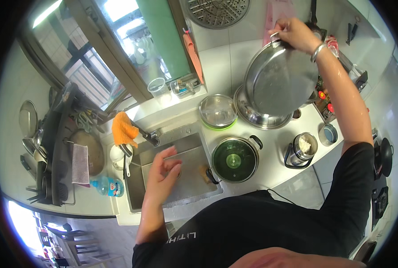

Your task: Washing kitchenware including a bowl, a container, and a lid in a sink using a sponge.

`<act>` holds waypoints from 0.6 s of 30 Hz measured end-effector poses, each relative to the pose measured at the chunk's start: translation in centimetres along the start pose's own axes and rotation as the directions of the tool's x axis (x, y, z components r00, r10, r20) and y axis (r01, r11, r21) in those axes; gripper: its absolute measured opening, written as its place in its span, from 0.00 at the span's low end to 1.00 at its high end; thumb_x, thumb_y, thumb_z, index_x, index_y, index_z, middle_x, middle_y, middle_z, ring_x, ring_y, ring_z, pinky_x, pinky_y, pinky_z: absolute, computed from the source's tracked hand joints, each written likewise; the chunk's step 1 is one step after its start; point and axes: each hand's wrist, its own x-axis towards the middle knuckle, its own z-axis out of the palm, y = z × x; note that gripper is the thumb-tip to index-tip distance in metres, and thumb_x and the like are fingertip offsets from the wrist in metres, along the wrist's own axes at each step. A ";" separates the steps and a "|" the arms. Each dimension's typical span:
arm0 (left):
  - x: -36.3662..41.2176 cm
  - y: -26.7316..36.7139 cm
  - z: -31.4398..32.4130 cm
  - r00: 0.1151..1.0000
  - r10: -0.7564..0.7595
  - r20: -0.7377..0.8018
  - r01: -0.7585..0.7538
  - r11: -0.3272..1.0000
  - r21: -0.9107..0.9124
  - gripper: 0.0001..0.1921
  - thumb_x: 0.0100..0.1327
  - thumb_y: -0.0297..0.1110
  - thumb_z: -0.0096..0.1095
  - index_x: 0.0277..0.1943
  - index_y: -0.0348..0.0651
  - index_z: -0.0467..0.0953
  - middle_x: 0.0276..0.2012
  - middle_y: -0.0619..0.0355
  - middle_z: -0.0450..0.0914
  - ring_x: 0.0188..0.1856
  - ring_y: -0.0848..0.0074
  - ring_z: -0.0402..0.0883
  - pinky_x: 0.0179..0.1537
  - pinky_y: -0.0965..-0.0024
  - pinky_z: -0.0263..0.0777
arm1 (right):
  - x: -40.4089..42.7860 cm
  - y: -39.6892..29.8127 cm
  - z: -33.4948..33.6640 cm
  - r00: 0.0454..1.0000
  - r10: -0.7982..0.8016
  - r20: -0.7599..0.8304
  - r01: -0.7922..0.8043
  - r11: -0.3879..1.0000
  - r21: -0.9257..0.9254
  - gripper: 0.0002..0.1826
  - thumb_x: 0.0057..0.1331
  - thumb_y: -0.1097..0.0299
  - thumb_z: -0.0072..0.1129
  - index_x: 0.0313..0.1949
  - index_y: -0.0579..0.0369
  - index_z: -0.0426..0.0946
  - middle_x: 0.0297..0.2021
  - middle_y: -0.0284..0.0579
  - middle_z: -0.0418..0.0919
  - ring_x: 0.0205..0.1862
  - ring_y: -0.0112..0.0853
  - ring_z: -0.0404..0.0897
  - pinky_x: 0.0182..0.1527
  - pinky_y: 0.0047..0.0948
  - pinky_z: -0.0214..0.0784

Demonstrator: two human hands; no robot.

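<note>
High at the right, my right hand (296,32) grips a wide, shallow stainless-steel pan (277,82) at its rim, near a small metal loop handle. The pan is tilted up, partly covering a second steel basin (264,122) on the counter. Whether the two touch, I cannot tell. My left hand (164,174) is over the steel sink (194,182), fingers apart and nothing in them. Between the sink and a steel food flask (297,155) with white food inside stands a pot with a glass lid (235,160).
Stacked bowls (218,110) stand behind the pot. An orange cloth (124,129) hangs on the faucet (150,137). Left of the sink is a blue bottle (108,187). An open cup (328,134) sits near the counter's right edge, by several seasoning jars (328,110).
</note>
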 end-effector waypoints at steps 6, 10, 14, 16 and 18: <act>-3.9 -5.0 -2.9 0.963 -0.201 -0.178 0.198 0.980 -0.035 0.24 0.61 0.20 0.56 0.60 0.40 0.64 0.50 0.56 0.72 0.44 0.79 0.76 0.46 0.77 0.69 | 5.2 -7.1 -2.3 0.981 0.195 -0.019 -0.185 0.891 -0.414 0.13 0.52 0.63 0.67 0.28 0.62 0.79 0.26 0.49 0.81 0.29 0.36 0.79 0.36 0.31 0.70; -4.7 -5.5 -2.3 0.946 -0.259 -0.195 0.252 0.966 -0.059 0.21 0.63 0.23 0.55 0.59 0.37 0.65 0.48 0.56 0.73 0.44 0.75 0.78 0.48 0.74 0.70 | 10.0 -3.5 -2.9 0.983 0.033 -0.179 -0.102 0.914 -0.393 0.15 0.51 0.61 0.68 0.27 0.63 0.80 0.23 0.47 0.80 0.25 0.31 0.79 0.32 0.28 0.70; -5.5 -7.0 -1.9 0.938 -0.286 -0.195 0.272 0.958 -0.093 0.21 0.63 0.23 0.55 0.59 0.36 0.65 0.48 0.56 0.73 0.44 0.74 0.77 0.48 0.74 0.70 | 13.7 -1.1 -2.5 0.981 0.119 -0.155 -0.160 0.946 -0.283 0.16 0.51 0.61 0.68 0.29 0.63 0.80 0.21 0.46 0.81 0.21 0.31 0.78 0.30 0.28 0.71; -6.0 -7.6 -1.6 0.939 -0.308 -0.153 0.298 0.951 -0.080 0.20 0.64 0.24 0.54 0.59 0.36 0.65 0.47 0.56 0.73 0.44 0.74 0.77 0.49 0.73 0.69 | 14.3 -1.0 -2.3 0.974 0.153 -0.168 -0.186 0.962 -0.201 0.17 0.53 0.59 0.65 0.28 0.64 0.81 0.20 0.45 0.81 0.19 0.30 0.78 0.28 0.27 0.71; -6.1 -7.6 -1.2 0.934 -0.326 -0.149 0.316 0.945 -0.085 0.20 0.64 0.24 0.54 0.59 0.37 0.66 0.47 0.56 0.74 0.44 0.74 0.77 0.49 0.73 0.69 | 16.1 -1.0 -2.4 0.985 0.131 -0.111 -0.161 0.934 -0.321 0.18 0.54 0.57 0.64 0.27 0.64 0.81 0.20 0.44 0.80 0.19 0.29 0.78 0.28 0.27 0.71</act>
